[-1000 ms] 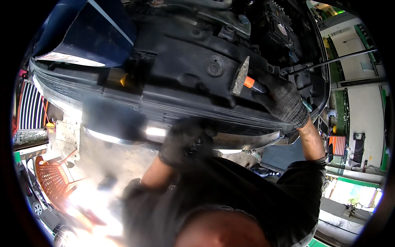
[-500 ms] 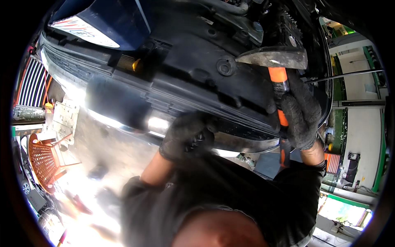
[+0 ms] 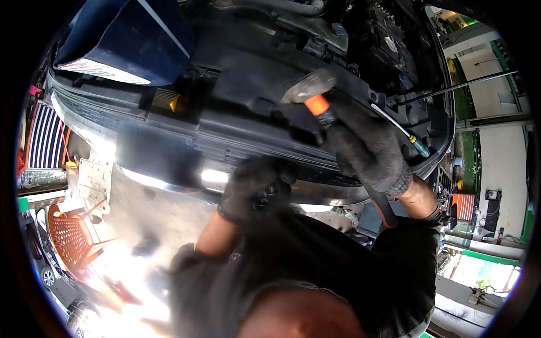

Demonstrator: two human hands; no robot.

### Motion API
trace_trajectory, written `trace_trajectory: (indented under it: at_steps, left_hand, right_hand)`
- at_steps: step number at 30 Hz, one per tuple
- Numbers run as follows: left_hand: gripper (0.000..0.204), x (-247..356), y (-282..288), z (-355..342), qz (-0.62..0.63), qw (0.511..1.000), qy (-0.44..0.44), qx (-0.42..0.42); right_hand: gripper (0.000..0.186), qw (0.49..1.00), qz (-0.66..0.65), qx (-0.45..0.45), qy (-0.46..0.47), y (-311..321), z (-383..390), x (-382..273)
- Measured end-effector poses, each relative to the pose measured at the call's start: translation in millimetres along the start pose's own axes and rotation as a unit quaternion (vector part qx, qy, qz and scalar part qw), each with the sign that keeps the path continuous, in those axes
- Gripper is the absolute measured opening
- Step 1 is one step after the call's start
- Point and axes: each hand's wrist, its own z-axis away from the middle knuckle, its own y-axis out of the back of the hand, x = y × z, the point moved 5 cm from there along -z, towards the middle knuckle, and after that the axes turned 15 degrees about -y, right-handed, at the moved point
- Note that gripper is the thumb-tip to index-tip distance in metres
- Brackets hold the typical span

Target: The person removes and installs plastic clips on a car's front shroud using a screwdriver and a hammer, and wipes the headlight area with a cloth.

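A hammer with a worn metal head and an orange-and-black handle is in my right hand, which wears a dark knit glove and is closed round the handle. The hammer head is over the black plastic cover at the front of a car's engine bay. My left hand, gloved too, is curled closed by the front bumper, around small dark pieces I cannot make out. To the right of my right hand, a screwdriver with a green-and-yellow handle lies on the car's front edge.
A dark blue open box rests on the car's front at far left. A thin rod slants up at the right. Behind the left side stand a brown perforated chair and a striped panel. A battery is in the far right of the bay.
My right hand has swung the hammer leftward, its head now tilted over the cover. The screwdriver has come into sight beside it. My left hand stays nearly in place.
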Motion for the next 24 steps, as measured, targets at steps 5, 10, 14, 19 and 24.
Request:
trace_trajectory:
  at_steps: [5, 10, 14, 19, 24]
  left_hand:
    - [0.041, 2.4, 0.2, 0.7, -0.003, 0.999, -0.030, 0.037]
    - [0.042, 0.1, -1.5, -0.1, -0.009, 1.000, 0.005, 0.007]
    - [0.043, 0.0, 3.5, 0.4, 0.007, 1.000, -0.004, 0.027]
    - [0.043, -2.4, -0.7, -0.5, 0.019, 0.999, 0.027, -0.006]
    - [0.041, -4.2, 0.8, -1.0, 0.096, 0.991, 0.055, 0.071]
  right_hand:
    - [0.038, 0.997, 0.067, -0.021, 0.015, -9.4, -0.8, 0.1]
    - [0.042, 0.999, -0.045, 0.029, -0.009, -2.9, 5.7, -3.7]
    - [0.041, 1.000, 0.002, -0.004, -0.029, -10.3, 9.0, -3.8]
    - [0.041, 0.998, -0.052, 0.013, -0.027, -9.1, 7.4, -3.3]
    - [0.044, 0.991, 0.130, 0.000, 0.034, -22.5, 5.4, -9.7]
